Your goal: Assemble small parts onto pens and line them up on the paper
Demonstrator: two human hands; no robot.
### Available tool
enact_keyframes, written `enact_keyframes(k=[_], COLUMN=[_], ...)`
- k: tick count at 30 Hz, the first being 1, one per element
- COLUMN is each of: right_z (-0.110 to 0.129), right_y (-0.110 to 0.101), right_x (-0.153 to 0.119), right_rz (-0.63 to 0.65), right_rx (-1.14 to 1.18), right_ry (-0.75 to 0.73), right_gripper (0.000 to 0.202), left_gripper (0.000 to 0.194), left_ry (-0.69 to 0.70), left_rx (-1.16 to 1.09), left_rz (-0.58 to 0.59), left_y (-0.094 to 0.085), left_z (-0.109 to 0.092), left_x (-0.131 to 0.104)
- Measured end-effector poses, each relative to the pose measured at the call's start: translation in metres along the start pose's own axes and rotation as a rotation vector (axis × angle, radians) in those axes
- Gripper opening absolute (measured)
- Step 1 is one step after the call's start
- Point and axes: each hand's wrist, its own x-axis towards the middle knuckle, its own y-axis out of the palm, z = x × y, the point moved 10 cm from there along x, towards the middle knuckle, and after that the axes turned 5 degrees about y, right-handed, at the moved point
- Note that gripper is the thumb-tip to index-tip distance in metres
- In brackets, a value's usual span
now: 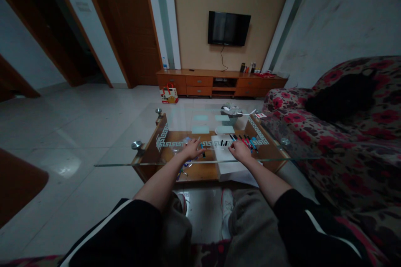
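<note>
My left hand (191,150) is over the glass table top, its fingers stretched out and apart. Beside its thumb lies a blue and black pen (203,151). My right hand (240,151) has its fingers curled together; whatever may be in them is too small to make out. A thin white stick (216,149) spans part of the gap between my hands. Two short black pieces (223,143) that look like pen caps lie near my right fingertips. Several pens (253,144), black, red and blue, lie in a row just beyond my right hand.
The glass table (131,133) has metal studs and a lower wooden shelf holding clear plastic packaging and white paper (232,169). A bin (231,110) stands beyond it. To the right is a floral sofa (291,117); a TV cabinet (175,79) is at the far wall.
</note>
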Motion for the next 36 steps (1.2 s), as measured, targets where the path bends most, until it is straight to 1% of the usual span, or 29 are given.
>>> enact_keyframes(k=[4,6,8,10,14,17,19,21,23,26,28,32,36], right_z=[0.002,0.004,0.006,0.008,0.011,0.019,0.031,0.047,0.064,0.085,0.094,0.097,0.095], right_y=[0.001,0.0,-0.003,-0.008,-0.025,-0.042,-0.051,-0.054,-0.054,-0.051,-0.05,-0.046,-0.041], right_x=[0.001,0.001,0.001,0.0,0.0,-0.002,-0.005,-0.008,-0.012,-0.017,-0.019,-0.02,-0.019], right_rz=[-0.005,-0.012,-0.028,-0.058,-0.181,-0.307,-0.35,-0.336,-0.289,-0.22,-0.194,-0.164,-0.141], right_rx=[0.009,0.011,0.021,0.048,0.201,0.388,0.507,0.606,0.681,0.744,0.762,0.791,0.806], right_ry=[-0.011,-0.019,-0.033,-0.052,-0.081,-0.106,-0.124,-0.141,-0.159,-0.18,-0.211,-0.246,-0.25], right_gripper=[0.026,0.023,0.019,0.015,0.01,0.013,0.016,0.019,0.021,0.02,0.018,0.019,0.02], left_gripper=[0.06,0.06,0.059,0.054,0.04,0.041,0.04,0.033,0.025,0.025,0.026,0.028,0.029], left_ry=[0.032,0.04,0.076,0.119,0.144,0.16,0.164,0.186,0.227,0.273,0.288,0.307,0.296], left_rx=[-0.007,-0.03,-0.089,-0.212,-0.487,-0.601,-0.656,-0.706,-0.743,-0.768,-0.785,-0.831,-0.847], left_rz=[0.012,-0.009,-0.046,-0.065,-0.085,-0.133,-0.147,-0.134,-0.094,-0.049,-0.039,-0.025,-0.018], left_y=[0.005,0.004,0.002,0.001,0.002,-0.003,-0.004,-0.003,0.0,0.001,-0.002,-0.007,-0.007], left_z=[-0.005,-0.004,-0.004,-0.004,-0.001,-0.006,-0.012,-0.021,-0.033,-0.048,-0.055,-0.063,-0.063], left_x=[0.002,0.003,0.004,0.006,0.01,0.01,0.01,0.01,0.011,0.011,0.009,0.005,0.004])
